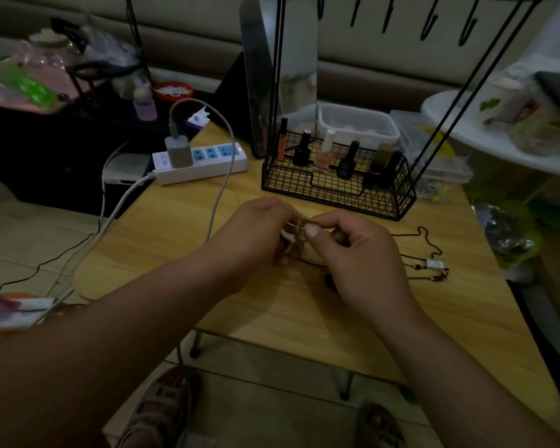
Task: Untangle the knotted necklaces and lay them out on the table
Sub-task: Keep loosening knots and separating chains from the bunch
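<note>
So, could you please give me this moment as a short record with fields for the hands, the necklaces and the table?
left hand: pinches the knotted necklaces
right hand: pinches the same knot, thumb on top
knot: held above the table, between both hands
black cord necklace: lies on the table right of the hands, silver pendant on it
wire basket: behind the hands, holds nail polish bottles
power strip: back left, charger plugged in
</note>
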### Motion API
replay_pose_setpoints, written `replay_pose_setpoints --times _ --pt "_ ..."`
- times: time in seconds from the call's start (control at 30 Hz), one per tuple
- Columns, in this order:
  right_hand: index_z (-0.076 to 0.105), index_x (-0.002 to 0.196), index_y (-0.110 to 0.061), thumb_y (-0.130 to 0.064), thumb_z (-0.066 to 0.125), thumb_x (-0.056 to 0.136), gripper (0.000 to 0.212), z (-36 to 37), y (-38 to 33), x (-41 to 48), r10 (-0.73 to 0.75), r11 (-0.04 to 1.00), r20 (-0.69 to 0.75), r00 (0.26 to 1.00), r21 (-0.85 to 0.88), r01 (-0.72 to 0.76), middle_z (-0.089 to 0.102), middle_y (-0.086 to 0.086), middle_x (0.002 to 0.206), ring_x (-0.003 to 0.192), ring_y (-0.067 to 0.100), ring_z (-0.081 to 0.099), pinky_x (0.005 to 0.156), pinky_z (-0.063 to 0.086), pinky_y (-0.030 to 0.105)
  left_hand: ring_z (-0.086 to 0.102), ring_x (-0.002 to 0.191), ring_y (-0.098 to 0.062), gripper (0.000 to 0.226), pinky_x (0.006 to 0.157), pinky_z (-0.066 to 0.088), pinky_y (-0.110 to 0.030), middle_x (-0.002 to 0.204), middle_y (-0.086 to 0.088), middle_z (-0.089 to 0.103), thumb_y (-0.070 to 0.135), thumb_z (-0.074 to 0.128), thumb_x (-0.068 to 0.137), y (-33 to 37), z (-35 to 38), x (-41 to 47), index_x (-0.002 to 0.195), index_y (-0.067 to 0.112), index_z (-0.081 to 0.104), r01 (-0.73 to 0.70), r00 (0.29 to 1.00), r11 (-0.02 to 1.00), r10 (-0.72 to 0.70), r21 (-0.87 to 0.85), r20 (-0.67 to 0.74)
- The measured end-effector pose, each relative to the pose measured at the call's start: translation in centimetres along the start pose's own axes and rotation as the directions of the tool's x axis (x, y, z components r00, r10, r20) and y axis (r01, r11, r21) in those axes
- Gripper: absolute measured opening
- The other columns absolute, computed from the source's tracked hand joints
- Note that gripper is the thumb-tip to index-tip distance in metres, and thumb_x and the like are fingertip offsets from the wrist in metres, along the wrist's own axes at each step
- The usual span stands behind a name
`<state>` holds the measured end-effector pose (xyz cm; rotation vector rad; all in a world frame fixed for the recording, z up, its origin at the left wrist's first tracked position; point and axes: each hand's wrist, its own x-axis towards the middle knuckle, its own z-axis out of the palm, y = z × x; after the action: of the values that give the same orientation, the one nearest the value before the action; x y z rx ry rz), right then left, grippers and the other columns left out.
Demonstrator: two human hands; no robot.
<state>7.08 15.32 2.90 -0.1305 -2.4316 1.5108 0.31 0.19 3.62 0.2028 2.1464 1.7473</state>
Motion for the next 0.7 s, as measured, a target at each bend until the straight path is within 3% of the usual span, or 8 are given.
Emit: replay_pose_setpoints --times 0.07,0.13,0.2,0.27,0.37,0.5,0.6,0.7 --pt "0.074 0.088 -0.04 -0.034 0.069 0.097 0.011 0.33 -0.1 -0.04 -0.018 1.0 -0.002 1.0 -0.024 0.018 0.057 0.0 0.061 0.053 0.011 0.051 0.05 0.041 0.031 0.076 0.072 -0.019 0.024 0.059 0.06 -0.029 0.086 -0.009 0.076 0.021 0.048 0.107 0.37 0.25 -0.14 0.104 0.012 0.07 0.084 0.996 0.993 -0.081 -0.082 0.043" --pt "0.073 0.089 -0.039 -0.034 0.069 0.097 0.01 0.6 -0.21 0.06 -0.026 0.999 -0.008 1.0 -0.037 0.026 0.056 0.007 0.063 0.052 0.013 0.049 0.049 0.038 0.031 0.076 0.068 -0.023 0.038 0.056 0.06 -0.033 0.081 -0.009 0.075 0.038 0.042 0.109 0.74 0.45 -0.31 0.11 0.009 0.067 0.197 0.979 0.957 -0.181 -0.212 0.093" --pt "0.074 0.089 -0.038 -0.033 0.07 0.096 0.01 0.71 -0.2 0.2 -0.018 1.0 -0.013 1.0 -0.011 0.018 0.052 0.007 0.06 0.051 0.012 0.045 0.048 0.036 0.029 0.072 0.062 -0.027 0.058 0.051 0.055 -0.032 0.074 -0.01 0.073 0.055 0.034 0.108 0.76 0.5 -0.23 0.113 0.006 0.065 0.27 0.958 0.934 -0.239 -0.232 0.157" --pt "0.075 0.089 -0.036 -0.034 0.071 0.095 0.008 0.71 -0.09 0.29 -0.008 1.0 -0.013 1.0 0.002 0.008 0.049 0.004 0.058 0.051 0.012 0.043 0.049 0.034 0.031 0.064 0.055 -0.025 0.061 0.047 0.049 -0.028 0.067 -0.009 0.068 0.057 0.031 0.108 0.66 0.64 -0.16 0.11 0.004 0.062 0.28 0.951 0.932 -0.238 -0.23 0.195" --pt "0.074 0.089 -0.037 -0.037 0.073 0.093 0.004 0.63 0.23 0.3 -0.003 1.0 -0.021 1.0 -0.018 0.003 0.045 -0.002 0.058 0.052 0.017 0.044 0.05 0.038 0.039 0.056 0.054 -0.02 0.043 0.05 0.044 -0.029 0.063 -0.007 0.063 0.038 0.038 0.108 0.77 0.62 -0.03 0.098 0.004 0.062 0.194 0.98 0.948 -0.174 -0.254 0.099" --pt "0.072 0.088 -0.034 -0.037 0.075 0.091 0.006 0.43 0.37 0.3 0.018 0.998 -0.02 1.0 -0.057 -0.019 0.046 -0.002 0.058 0.055 0.032 0.051 0.053 0.048 0.05 0.06 0.071 -0.021 0.03 0.064 0.048 -0.037 0.08 -0.011 0.066 0.022 0.042 0.105 0.66 0.16 -0.07 0.103 0.01 0.069 -0.062 0.998 0.998 0.062 0.007 -0.028" --pt "0.071 0.09 -0.033 -0.036 0.076 0.091 0.006 0.17 0.37 0.3 0.033 0.997 -0.007 0.999 -0.072 -0.033 0.045 -0.003 0.058 0.053 0.019 0.046 0.055 0.048 0.051 0.058 0.073 -0.018 0.032 0.067 0.046 -0.039 0.08 -0.005 0.063 0.025 0.039 0.106 0.7 -0.04 -0.47 0.102 0.017 0.07 -0.14 0.989 0.985 0.144 0.104 -0.032" --pt "0.071 0.096 -0.035 -0.038 0.077 0.088 0.01 0.03 0.22 0.2 0.054 0.998 0.077 0.996 -0.047 -0.051 0.046 -0.007 0.056 0.053 0.015 0.047 0.053 0.045 0.044 0.057 0.073 -0.009 0.034 0.066 0.044 -0.03 0.084 0.002 0.063 0.026 0.038 0.106 0.76 -0.07 -0.59 0.104 0.02 0.071 -0.165 0.986 0.976 0.167 0.139 -0.001"
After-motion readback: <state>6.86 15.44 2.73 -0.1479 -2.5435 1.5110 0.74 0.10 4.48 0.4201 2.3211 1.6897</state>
